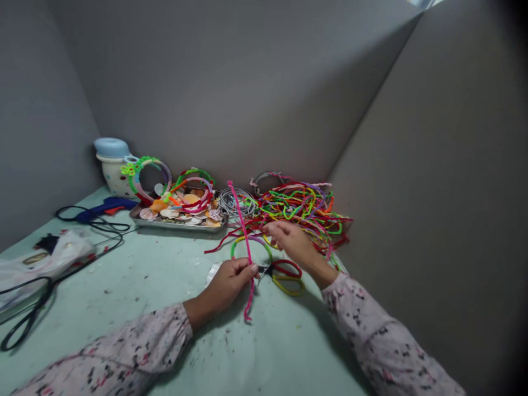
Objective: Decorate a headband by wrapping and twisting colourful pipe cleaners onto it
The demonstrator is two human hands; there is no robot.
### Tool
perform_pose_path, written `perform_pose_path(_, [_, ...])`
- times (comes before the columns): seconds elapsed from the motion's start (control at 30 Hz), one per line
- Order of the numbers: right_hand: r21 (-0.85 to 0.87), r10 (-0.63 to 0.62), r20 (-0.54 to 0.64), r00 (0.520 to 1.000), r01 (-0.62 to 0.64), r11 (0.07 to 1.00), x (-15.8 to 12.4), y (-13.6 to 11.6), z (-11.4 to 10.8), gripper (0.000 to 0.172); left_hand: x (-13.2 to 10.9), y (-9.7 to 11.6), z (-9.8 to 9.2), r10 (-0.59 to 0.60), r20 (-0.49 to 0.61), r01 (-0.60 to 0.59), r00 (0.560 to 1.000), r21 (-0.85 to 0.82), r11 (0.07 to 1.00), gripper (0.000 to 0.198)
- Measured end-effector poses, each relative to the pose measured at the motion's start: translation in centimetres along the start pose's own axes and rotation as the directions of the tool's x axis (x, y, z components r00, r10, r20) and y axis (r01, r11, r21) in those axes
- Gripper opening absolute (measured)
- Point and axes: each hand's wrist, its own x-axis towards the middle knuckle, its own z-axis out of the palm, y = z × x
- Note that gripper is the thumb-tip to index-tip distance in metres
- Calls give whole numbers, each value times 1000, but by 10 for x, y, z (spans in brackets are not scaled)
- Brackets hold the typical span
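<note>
Pinching hand: I've got the left hand (pixel 231 280) clasping one pink pipe cleaner (pixel 243 220) between thumb and fingers, its longer end slanting up above the table (pixel 165 275).
Other hand: fingers curled, the right hand (pixel 291 236) sits by the heap of pipe cleaners (pixel 301 203); from my remote seat I can't tell whether it grasps anything.
Step in hand: steadying a single strand, I'd judge.
Next move: calls for a light pinch, I reckon, with fingers clear of the scissors (pixel 275 272).
Scissors count: one pair, just beside the left fingertips.
Table hoop (pixel 270 254): one, beyond the left hand.
Tray (pixel 173 224): one, with at least two hoops and shells (pixel 192 199) I can't number.
Wire coil (pixel 225 203): one.
Heap: too tangled to count.
Far left: one jar (pixel 113 176), one blue glue gun (pixel 103 208).
</note>
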Motion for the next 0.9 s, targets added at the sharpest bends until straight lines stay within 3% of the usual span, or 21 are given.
perform_pose_path(0.13, [327,84,133,988,-124,937,-37,10,34,35,-6,2,4,42,85,-47,995,64,997,35])
perform_pose_path(0.37, [596,176,103,979,-203,777,-54,19,39,31,-12,0,9,3,318,-35,948,96,995,42])
perform_pose_path(0.47, [642,187,225,956,-289,710,-58,27,39,30,-8,-1,5,8,223,-11,975,10,1000,43])
perform_pose_path(0.57, [585,168,407,898,-398,707,-61,35,38,30,-3,-2,-3,-1,22,4,1000,-110,994,39])
perform_pose_path(0.7, [471,168,577,800,-493,732,-63,39,36,34,4,1,-12,-31,-179,-28,983,-317,948,37])
perform_pose_path(0.83, [354,145,706,693,-523,775,-66,36,37,36,7,3,-17,-65,-224,-23,973,-368,930,38])
perform_pose_path(0.9, [344,133,712,689,-508,790,-67,35,38,39,7,2,-17,-62,-194,-13,979,-360,933,36])
